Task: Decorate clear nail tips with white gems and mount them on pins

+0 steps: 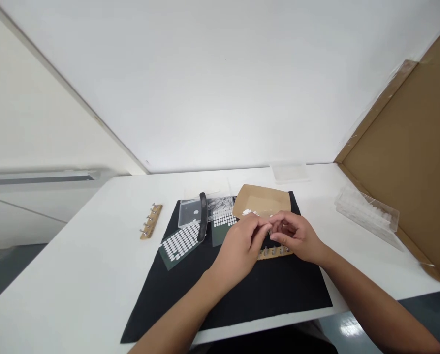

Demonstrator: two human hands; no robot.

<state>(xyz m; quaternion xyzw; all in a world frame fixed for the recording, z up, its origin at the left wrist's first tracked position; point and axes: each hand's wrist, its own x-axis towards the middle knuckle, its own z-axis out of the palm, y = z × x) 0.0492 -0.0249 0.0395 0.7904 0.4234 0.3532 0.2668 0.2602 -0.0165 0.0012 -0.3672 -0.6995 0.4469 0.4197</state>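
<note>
Above the black mat (275, 290), my left hand (244, 242) and my right hand (297, 236) meet fingertip to fingertip. Both are closed in a pinch, on something too small to make out. Just below them lies a tan strip (275, 252) carrying several small metal clips, partly covered by my hands. Behind my fingers sits a brown paper tray (266, 198) with small white pieces (247, 212) near its front edge. Left of my left hand are a green sheet of white oval stickers (181, 243) and a second such sheet (220, 235).
A black curved strip (203, 216) leans over a clear plastic box (190, 212) with thin clear sticks (220, 204). Another clipped tan strip (151, 222) lies at left. On the right stand a clear box of white pieces (367, 209) and a large cardboard panel (412, 147). A clear lid (290, 173) lies behind.
</note>
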